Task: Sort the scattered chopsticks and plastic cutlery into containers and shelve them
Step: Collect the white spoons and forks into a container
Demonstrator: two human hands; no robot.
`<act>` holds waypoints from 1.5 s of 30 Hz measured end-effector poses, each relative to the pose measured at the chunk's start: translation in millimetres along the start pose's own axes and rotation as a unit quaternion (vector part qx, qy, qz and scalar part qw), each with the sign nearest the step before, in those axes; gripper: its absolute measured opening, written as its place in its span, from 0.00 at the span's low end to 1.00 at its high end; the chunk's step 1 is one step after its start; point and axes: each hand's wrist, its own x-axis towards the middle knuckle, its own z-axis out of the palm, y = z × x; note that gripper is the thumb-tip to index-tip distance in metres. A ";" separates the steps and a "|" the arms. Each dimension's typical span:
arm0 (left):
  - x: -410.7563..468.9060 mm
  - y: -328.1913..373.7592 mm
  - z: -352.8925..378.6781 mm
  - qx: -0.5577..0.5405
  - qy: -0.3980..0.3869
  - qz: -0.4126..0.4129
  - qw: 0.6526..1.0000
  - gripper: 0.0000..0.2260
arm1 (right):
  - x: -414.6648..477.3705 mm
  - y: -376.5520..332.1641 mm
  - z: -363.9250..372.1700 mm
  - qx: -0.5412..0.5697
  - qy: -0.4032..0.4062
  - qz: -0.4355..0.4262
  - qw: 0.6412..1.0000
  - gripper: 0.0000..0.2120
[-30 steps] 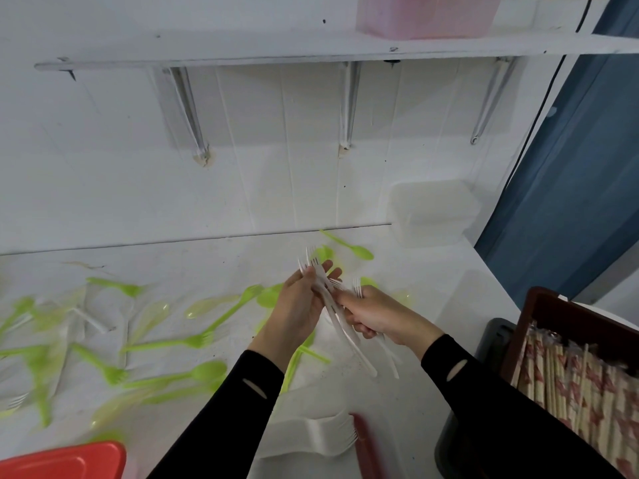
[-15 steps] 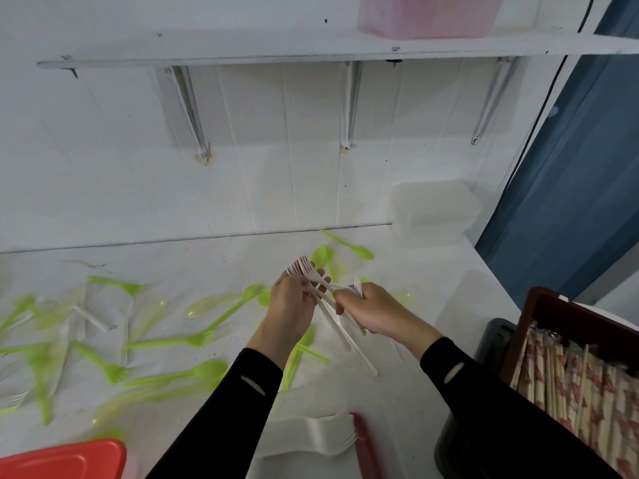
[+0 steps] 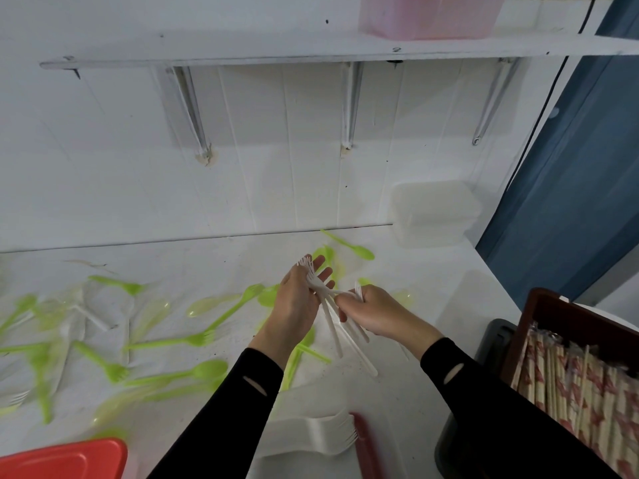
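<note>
Over the table [image 3: 415, 288], the left hand [image 3: 295, 302] cradles white forks [image 3: 334, 328] on nearly straight fingers while the right hand [image 3: 373, 311] pinches them, likely to align them.

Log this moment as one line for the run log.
step: bunching white forks | left hand: fingers straight, forks across palm | right hand: grips the forks | green cutlery: scattered on counter | chopsticks: in crate
</note>
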 end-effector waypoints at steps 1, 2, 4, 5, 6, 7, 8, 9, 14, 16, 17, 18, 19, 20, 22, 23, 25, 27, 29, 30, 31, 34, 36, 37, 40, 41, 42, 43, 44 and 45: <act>-0.6 -1.7 -0.7 0.028 -0.005 0.013 1.000 0.13 | 0.7 1.5 0.4 -0.003 0.002 -0.002 1.000 0.14; -1.8 -2.9 -0.9 0.057 -0.013 0.027 0.998 0.14 | 1.3 3.0 0.8 -0.006 0.005 -0.006 1.000 0.15; -2.5 -4.8 -1.0 0.105 -0.013 0.058 0.993 0.14 | 3.1 6.8 1.9 -0.014 0.008 -0.014 1.000 0.16; -2.2 -5.5 -1.2 0.122 -0.003 0.075 0.990 0.13 | 4.3 8.9 3.0 -0.029 0.012 -0.022 0.999 0.16; -1.5 -5.7 -1.6 0.134 0.007 0.093 0.987 0.13 | 5.2 10.9 4.2 -0.055 0.022 -0.031 0.998 0.15; -0.2 -5.9 -2.1 0.144 0.018 0.109 0.983 0.13 | 6.0 12.0 5.4 -0.086 0.037 -0.041 0.995 0.15; 1.3 -6.3 -2.7 0.150 0.024 0.122 0.981 0.13 | 7.1 13.0 6.6 -0.109 0.051 -0.050 0.991 0.15; 2.0 -7.2 -3.1 0.156 0.027 0.131 0.979 0.12 | 8.0 13.3 7.2 -0.117 0.058 -0.057 0.990 0.16; -3.5 -7.2 4.7 0.127 0.004 0.120 0.985 0.10 | 8.9 11.9 8.7 -0.092 0.039 -0.070 0.992 0.16; -4.6 -5.8 5.7 0.115 0.012 0.115 0.987 0.15 | 7.7 11.2 12.3 -0.075 0.029 -0.073 0.994 0.17; -4.0 -5.5 4.4 0.123 0.017 0.126 0.984 0.16 | 7.2 10.8 14.3 -0.076 0.027 -0.075 0.994 0.18; -3.2 -5.9 2.9 0.135 0.019 0.140 0.981 0.17 | 6.9 10.4 15.9 -0.081 0.024 -0.078 0.993 0.20; -3.0 -6.2 1.3 0.148 0.020 0.152 0.977 0.16 | 6.4 9.8 17.1 -0.089 0.021 -0.078 0.993 0.20; -2.8 -6.6 0.4 0.157 0.021 0.160 0.974 0.16 | 5.7 8.3 17.7 -0.095 0.017 -0.079 0.992 0.18; -1.3 -7.3 0.2 0.165 0.028 0.169 0.971 0.17 | 5.6 4.9 14.7 -0.069 0.018 -0.068 0.995 0.08; -0.4 -7.5 0.5 0.166 0.035 0.173 0.970 0.17 | 5.4 3.2 12.2 -0.022 0.018 -0.048 0.998 0.07; 2.5 -7.7 1.1 0.163 0.056 0.174 0.969 0.16 | 3.7 -0.3 6.9 0.084 -0.001 -0.002 0.996 0.09; 5.7 -8.2 0.5 0.145 0.082 0.152 0.974 0.16 | 2.0 -2.4 8.2 0.098 -0.037 0.005 0.995 0.06; 7.1 -7.1 0.2 0.110 0.105 0.107 0.983 0.17 | 0.7 -4.1 15.8 0.089 -0.061 -0.008 0.994 0.05; 7.2 -6.0 -0.2 0.092 0.113 0.089 0.985 0.18 | 0.7 -5.8 19.6 0.101 -0.069 -0.012 0.992 0.06; 7.1 -4.7 -0.6 0.074 0.118 0.077 0.987 0.18 | 1.5 -6.5 22.0 0.111 -0.079 -0.016 0.991 0.07; 8.3 -2.0 -2.9 0.035 0.128 0.068 0.989 0.20 | 1.6 -7.0 21.9 0.083 -0.094 -0.032 0.992 0.09; 9.7 -1.1 -4.3 0.033 0.139 0.061 0.988 0.21 | 0.9 -5.0 18.4 0.090 -0.079 -0.051 0.992 0.10; 8.9 -0.3 -4.6 0.036 0.142 0.057 0.988 0.22 | 0.2 -4.9 16.5 0.112 -0.077 -0.062 0.989 0.10; 5.0 2.7 -6.2 0.031 0.136 0.049 0.989 0.26 | -2.7 -8.6 13.1 0.158 -0.082 -0.075 0.981 0.10; 3.3 3.5 -6.0 0.025 0.133 0.046 0.990 0.27 | -2.7 -8.9 13.3 0.163 -0.080 -0.066 0.981 0.11; 3.2 3.2 -6.3 0.022 0.134 0.045 0.990 0.29 | -2.0 -9.4 13.8 0.171 -0.080 -0.050 0.981 0.11; 3.1 3.1 -5.9 0.023 0.140 0.045 0.989 0.30 | -1.0 -9.6 14.6 0.185 -0.086 -0.030 0.978 0.11; 4.1 2.6 -6.0 0.024 0.150 0.047 0.987 0.31 | 0.1 -10.2 15.5 0.203 -0.095 -0.008 0.974 0.09; 4.7 2.6 -5.6 0.018 0.160 0.049 0.986 0.31 | 0.7 -11.6 16.0 0.222 -0.105 0.013 0.969 0.08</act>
